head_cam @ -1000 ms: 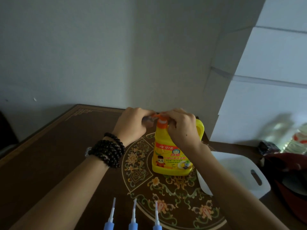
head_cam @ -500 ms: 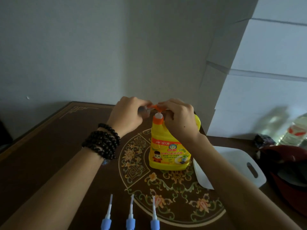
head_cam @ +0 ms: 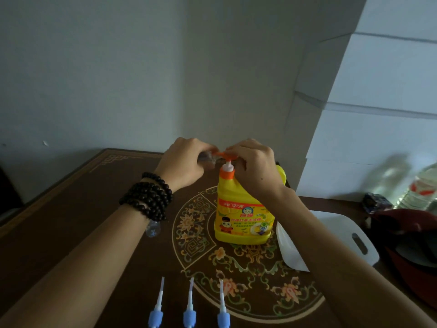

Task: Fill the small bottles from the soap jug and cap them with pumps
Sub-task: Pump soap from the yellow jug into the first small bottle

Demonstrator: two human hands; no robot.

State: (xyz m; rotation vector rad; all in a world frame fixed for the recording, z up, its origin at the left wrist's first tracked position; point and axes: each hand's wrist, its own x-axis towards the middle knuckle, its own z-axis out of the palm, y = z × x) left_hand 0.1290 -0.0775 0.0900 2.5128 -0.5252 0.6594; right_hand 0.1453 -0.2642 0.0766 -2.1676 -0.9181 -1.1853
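Right now the yellow plastic soap jug (head_cam: 244,216) stands upright mid-surface, its orange pump nozzle (head_cam: 221,154) up. The right hand (head_cam: 254,169) curls closed over the pump head; the left hand (head_cam: 183,165) grips a small clear bottle (head_cam: 207,159) at the nozzle. Three blue-collared white pumps (head_cam: 189,304) lie along the near edge of the dark patterned surface (head_cam: 71,221).
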